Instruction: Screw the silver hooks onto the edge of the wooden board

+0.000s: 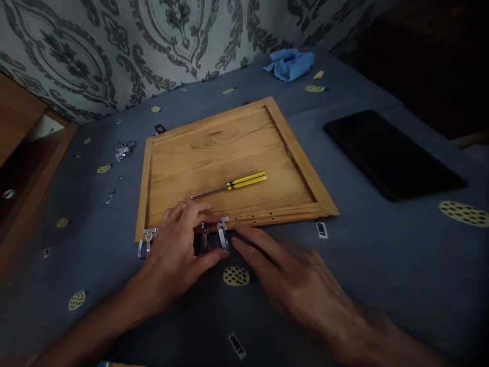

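We grip the hinge, left fingers half-parted and nearer | long axis 12–6 o'clock | 9 o'clock from our right fingers, spread, seemingly empty

One camera, worn on the person's head, looks forward and down from close above the left hand and right hand. Past both, its view runs over the wooden panel to the patterned backdrop.
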### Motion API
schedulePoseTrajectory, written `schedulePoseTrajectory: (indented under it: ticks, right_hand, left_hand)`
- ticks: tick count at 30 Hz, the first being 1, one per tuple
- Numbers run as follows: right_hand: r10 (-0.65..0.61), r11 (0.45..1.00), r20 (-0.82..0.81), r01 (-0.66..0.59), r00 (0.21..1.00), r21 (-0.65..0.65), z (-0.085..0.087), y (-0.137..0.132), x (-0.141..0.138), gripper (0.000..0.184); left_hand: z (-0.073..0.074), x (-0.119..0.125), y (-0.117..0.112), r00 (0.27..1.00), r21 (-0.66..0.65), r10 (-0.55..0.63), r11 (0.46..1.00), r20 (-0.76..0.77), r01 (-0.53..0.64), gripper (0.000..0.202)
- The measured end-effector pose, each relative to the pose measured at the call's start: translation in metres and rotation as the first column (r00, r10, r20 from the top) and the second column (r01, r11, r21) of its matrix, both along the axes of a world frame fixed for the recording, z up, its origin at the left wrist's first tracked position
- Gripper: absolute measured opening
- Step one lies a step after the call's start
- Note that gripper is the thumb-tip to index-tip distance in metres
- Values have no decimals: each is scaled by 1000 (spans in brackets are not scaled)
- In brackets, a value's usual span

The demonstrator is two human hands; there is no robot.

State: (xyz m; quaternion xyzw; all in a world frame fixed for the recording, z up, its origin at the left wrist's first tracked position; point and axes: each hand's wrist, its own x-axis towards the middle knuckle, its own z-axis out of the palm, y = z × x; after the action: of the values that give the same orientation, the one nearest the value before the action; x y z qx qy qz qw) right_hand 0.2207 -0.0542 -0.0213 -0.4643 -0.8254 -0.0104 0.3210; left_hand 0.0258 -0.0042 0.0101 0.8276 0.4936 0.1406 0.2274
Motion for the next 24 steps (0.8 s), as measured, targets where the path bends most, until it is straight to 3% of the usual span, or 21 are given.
schedulePoseTrajectory:
  ticks: [5, 14, 24]
  right_hand:
    - [29, 1000, 33, -29, 999, 0, -4, -1, 1, 38]
    - [65, 997, 121, -58, 991, -54, -7, -4, 4, 49]
    - [86, 995, 105, -81, 991, -52, -6, -2, 4, 45]
  left_hand:
    - [0, 0, 0, 1000, 19, -3, 1000, -9, 4, 57]
    - [2, 1, 3, 999, 6, -35, 999, 16, 35, 58]
    - [2, 0, 1, 1000, 18, -30, 999, 7, 30, 54]
